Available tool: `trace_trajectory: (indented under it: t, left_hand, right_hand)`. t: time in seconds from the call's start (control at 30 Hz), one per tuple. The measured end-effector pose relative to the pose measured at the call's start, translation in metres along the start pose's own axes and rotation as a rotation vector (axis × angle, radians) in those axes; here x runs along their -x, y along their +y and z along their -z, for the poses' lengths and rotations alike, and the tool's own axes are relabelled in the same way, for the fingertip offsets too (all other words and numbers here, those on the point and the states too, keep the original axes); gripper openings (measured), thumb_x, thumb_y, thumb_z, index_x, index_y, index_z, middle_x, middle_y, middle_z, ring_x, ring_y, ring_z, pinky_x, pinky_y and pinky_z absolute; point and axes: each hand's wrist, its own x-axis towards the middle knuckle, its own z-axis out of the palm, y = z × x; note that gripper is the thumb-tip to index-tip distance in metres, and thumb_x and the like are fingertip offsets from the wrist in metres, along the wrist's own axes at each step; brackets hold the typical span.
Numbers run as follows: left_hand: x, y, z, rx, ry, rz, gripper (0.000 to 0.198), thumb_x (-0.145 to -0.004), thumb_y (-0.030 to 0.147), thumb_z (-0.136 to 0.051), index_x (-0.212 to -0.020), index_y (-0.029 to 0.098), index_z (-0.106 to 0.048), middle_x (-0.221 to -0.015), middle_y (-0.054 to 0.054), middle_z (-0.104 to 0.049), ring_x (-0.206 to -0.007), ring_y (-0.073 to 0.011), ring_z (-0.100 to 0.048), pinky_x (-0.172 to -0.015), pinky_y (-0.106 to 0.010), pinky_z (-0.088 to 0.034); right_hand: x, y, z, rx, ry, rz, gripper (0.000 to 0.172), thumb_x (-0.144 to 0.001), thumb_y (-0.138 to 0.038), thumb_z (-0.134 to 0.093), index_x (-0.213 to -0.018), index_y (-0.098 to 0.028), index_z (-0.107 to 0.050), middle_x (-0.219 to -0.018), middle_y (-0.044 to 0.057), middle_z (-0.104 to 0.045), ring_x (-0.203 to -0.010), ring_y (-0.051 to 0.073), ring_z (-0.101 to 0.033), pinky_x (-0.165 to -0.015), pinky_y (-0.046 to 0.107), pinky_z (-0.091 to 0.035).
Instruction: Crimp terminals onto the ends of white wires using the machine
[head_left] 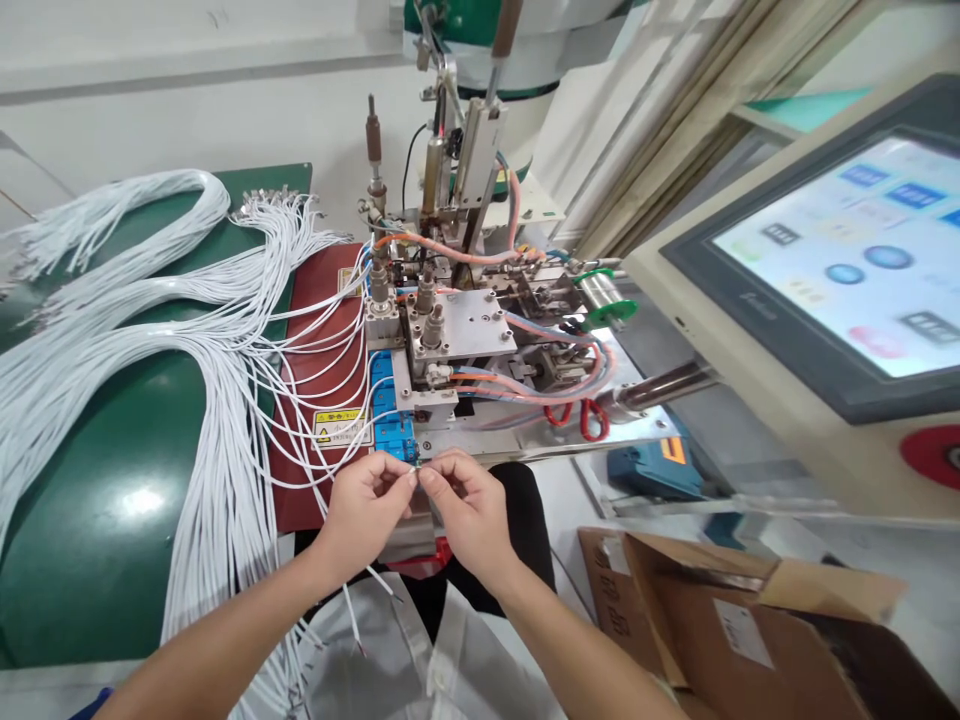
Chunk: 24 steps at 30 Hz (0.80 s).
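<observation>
My left hand (369, 507) and my right hand (471, 502) meet fingertip to fingertip at the front edge of a machine (469, 325). Thumb and forefinger are pinched on each side. Between them is a tiny piece, mostly covered by the fingers; a white cable end seems to be in my left hand's pinch. Just beyond the fingertips is a row of blue holders (388, 405), with white cables (319, 375) running into it from the left. Two loose cable ends (352, 612) hang below my left wrist.
Thick bundles of white cables (214, 430) lie across a green tabletop (105, 500) at left. A spool of wire (600, 292) sits on the machine's right. A touch-screen panel (855, 250) juts in at right, above an open cardboard box (720, 620).
</observation>
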Motion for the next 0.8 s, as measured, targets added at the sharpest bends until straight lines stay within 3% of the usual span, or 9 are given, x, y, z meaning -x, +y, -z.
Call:
trace_trajectory:
  t: [0.2, 0.33, 0.47, 0.63, 0.73, 0.8]
  left_hand:
    - [-0.002, -0.002, 0.0, 0.061, 0.035, 0.031, 0.016, -0.072, 0.025, -0.058, -0.081, 0.012, -0.059, -0.057, 0.003, -0.055, -0.046, -0.007, -0.053, -0.048, -0.018, -0.046]
    - [-0.003, -0.003, -0.001, 0.034, 0.026, 0.045, 0.019, -0.07, 0.024, -0.06, -0.084, 0.012, -0.06, -0.055, 0.004, -0.054, -0.046, -0.0066, -0.051, -0.046, -0.017, -0.045]
    - [-0.003, -0.003, 0.0, 0.042, 0.011, 0.079, 0.017, -0.069, 0.024, -0.061, -0.081, 0.012, -0.06, -0.058, 0.002, -0.056, -0.048, -0.0067, -0.051, -0.048, -0.018, -0.046]
    - [-0.005, -0.004, 0.002, 0.01, -0.033, 0.084, 0.02, -0.072, 0.027, -0.058, -0.084, 0.012, -0.06, -0.065, 0.0, -0.059, -0.05, -0.0074, -0.051, -0.048, -0.019, -0.045]
    - [-0.009, -0.005, 0.007, -0.096, -0.071, 0.043, 0.024, -0.075, 0.028, -0.055, -0.093, 0.014, -0.06, -0.069, 0.0, -0.059, -0.049, -0.0074, -0.049, -0.047, -0.019, -0.042]
    - [-0.011, -0.005, 0.013, -0.24, -0.079, -0.025, 0.025, -0.076, 0.026, -0.054, -0.099, 0.017, -0.059, -0.071, 0.001, -0.059, -0.05, -0.0079, -0.049, -0.049, -0.02, -0.042]
  right_hand:
    - [-0.006, -0.002, 0.012, 0.17, -0.12, 0.107, 0.016, -0.075, -0.018, -0.054, -0.059, -0.017, -0.057, -0.061, 0.0, -0.053, -0.058, 0.012, -0.049, -0.054, 0.024, -0.038]
    - [-0.01, -0.002, 0.014, 0.101, -0.066, 0.053, 0.007, -0.074, -0.02, -0.055, -0.07, -0.016, -0.06, -0.069, 0.001, -0.056, -0.06, 0.012, -0.051, -0.052, 0.022, -0.039]
    - [-0.012, -0.002, 0.011, 0.107, -0.067, 0.03, 0.01, -0.073, -0.02, -0.056, -0.065, -0.016, -0.06, -0.064, 0.001, -0.057, -0.056, 0.011, -0.05, -0.052, 0.022, -0.039]
    - [-0.01, 0.003, 0.01, 0.234, -0.045, 0.16, 0.012, -0.075, -0.02, -0.054, -0.064, -0.018, -0.058, -0.066, 0.001, -0.057, -0.061, 0.013, -0.053, -0.057, 0.024, -0.041]
    - [-0.012, 0.008, 0.01, 0.289, -0.019, 0.194, 0.012, -0.075, -0.02, -0.054, -0.064, -0.018, -0.057, -0.066, 0.001, -0.056, -0.062, 0.013, -0.052, -0.059, 0.024, -0.041]
    - [-0.015, 0.014, 0.009, 0.294, -0.01, 0.133, 0.013, -0.075, -0.022, -0.054, -0.063, -0.018, -0.056, -0.064, 0.001, -0.055, -0.059, 0.013, -0.051, -0.057, 0.024, -0.041]
